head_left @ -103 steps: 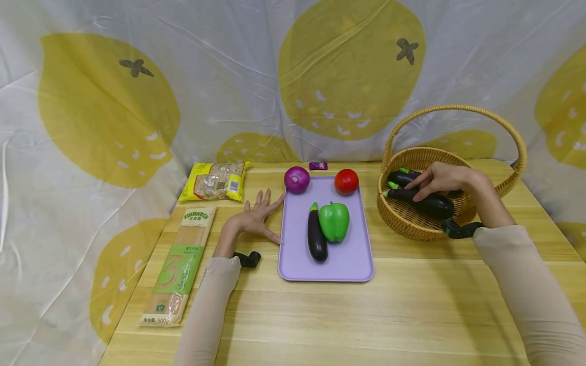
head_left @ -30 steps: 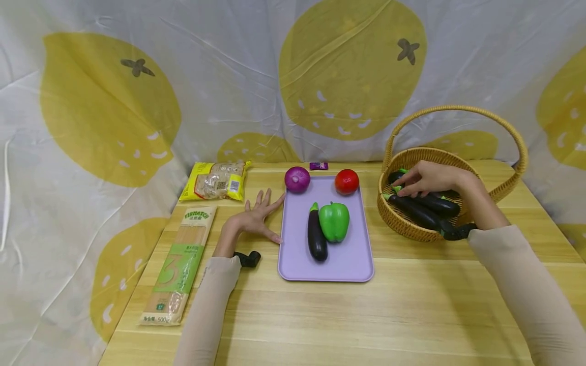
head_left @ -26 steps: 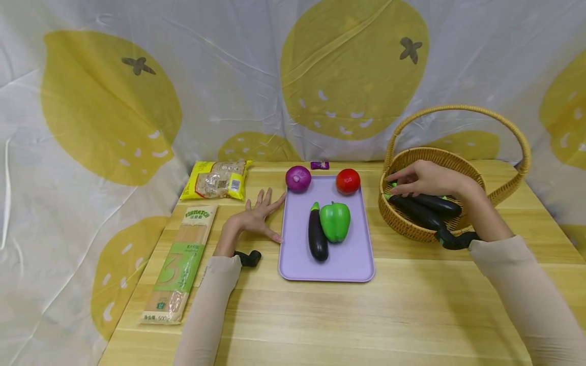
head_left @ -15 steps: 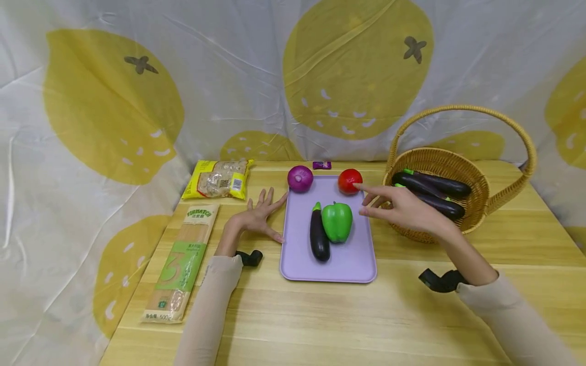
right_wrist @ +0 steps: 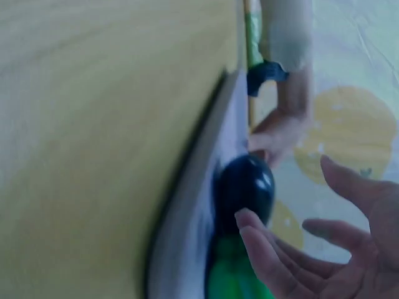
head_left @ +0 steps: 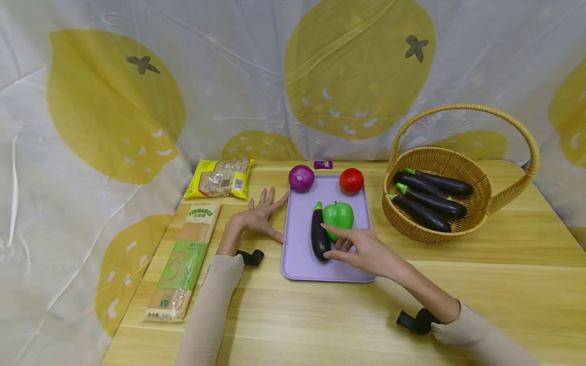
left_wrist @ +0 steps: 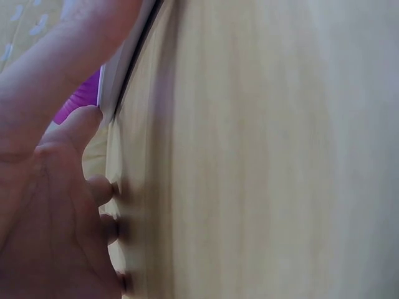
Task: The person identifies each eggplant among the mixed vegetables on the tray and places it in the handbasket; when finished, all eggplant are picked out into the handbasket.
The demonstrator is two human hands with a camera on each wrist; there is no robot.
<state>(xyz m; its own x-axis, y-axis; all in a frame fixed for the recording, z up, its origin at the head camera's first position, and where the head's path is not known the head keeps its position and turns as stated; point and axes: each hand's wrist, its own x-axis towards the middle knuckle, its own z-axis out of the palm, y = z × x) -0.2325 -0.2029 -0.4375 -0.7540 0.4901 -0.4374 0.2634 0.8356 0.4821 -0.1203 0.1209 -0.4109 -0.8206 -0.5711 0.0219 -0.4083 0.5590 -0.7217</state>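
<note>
On the lavender tray [head_left: 297, 270] lie an eggplant [head_left: 318, 236] and a green bell pepper [head_left: 344, 212], side by side. My right hand [head_left: 368, 252] reaches over the tray, thumb and index finger parted close to the eggplant's lower half. In the right wrist view the fingers [right_wrist: 268, 255] are spread near the dark rounded eggplant end [right_wrist: 246, 187], gripping nothing. My left hand [head_left: 256, 218] rests on the table with fingers fanned out, its thumb and index tip at the tray's left edge. Several more eggplants [head_left: 432, 201] lie in the wicker basket [head_left: 478, 218].
A purple onion [head_left: 301, 178] and a red tomato [head_left: 351, 181] sit at the tray's far corners. Behind it lies a small purple packet [head_left: 323, 164]. To the left are a yellow food bag [head_left: 222, 179] and a spaghetti pack [head_left: 183, 264]. The basket's tall handle [head_left: 462, 107] arches up.
My right hand let go of an eggplant in the basket, left the basket, and moved left and nearer to hover over the tray's eggplant. The left hand stays put.
</note>
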